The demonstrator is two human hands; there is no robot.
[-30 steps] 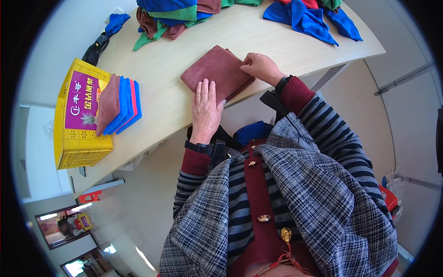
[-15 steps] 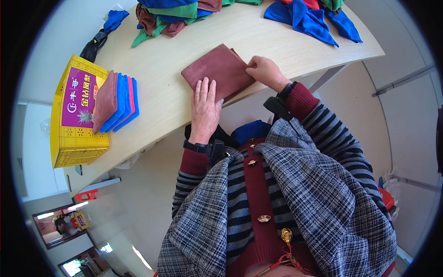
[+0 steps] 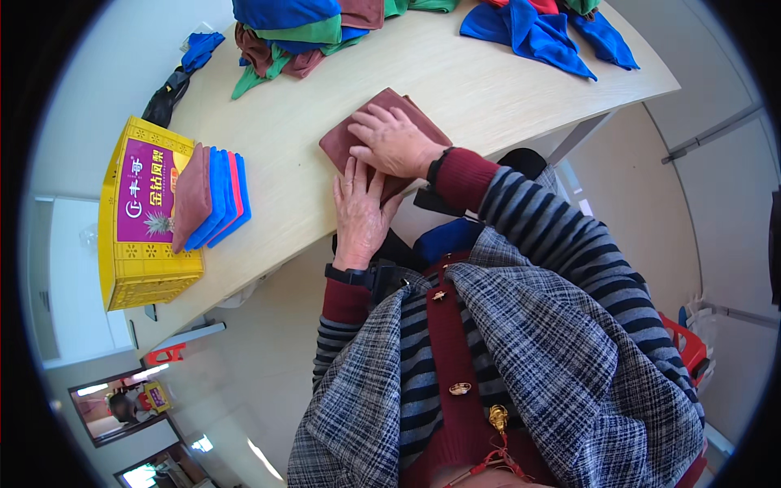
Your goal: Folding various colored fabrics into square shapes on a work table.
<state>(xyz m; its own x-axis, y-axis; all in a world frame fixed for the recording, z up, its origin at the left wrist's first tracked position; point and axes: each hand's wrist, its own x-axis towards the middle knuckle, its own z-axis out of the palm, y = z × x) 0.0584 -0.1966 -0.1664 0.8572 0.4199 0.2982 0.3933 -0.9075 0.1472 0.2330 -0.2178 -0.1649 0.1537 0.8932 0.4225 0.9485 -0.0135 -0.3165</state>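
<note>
A folded brown cloth (image 3: 382,130) lies near the front edge of the pale wooden bench (image 3: 504,89), directly before the person. The right hand (image 3: 396,140) lies flat on top of the cloth, fingers spread and palm down, pressing rather than gripping. The left hand (image 3: 360,210) rests open at the near edge of the cloth, fingers extended onto its lower border, with nothing closed in it. The cloth appears soft, light and limp; it would likely sag and unfold if lifted by one corner, so it is best taken at the folded edge or supported from below with both hands. Its nap looks unlikely to slip on the wood. To the left, well apart, a stack of folded cloths (image 3: 213,198) in brown, blue and red leans against the purple-topped yellow box (image 3: 142,224). At the far side of the bench lie a heap of unfolded cloths (image 3: 297,32) in blue, green and brown, and a second group of blue cloths (image 3: 541,28) toward the right. A dark bundle (image 3: 167,89) sits at the far left edge.
</note>
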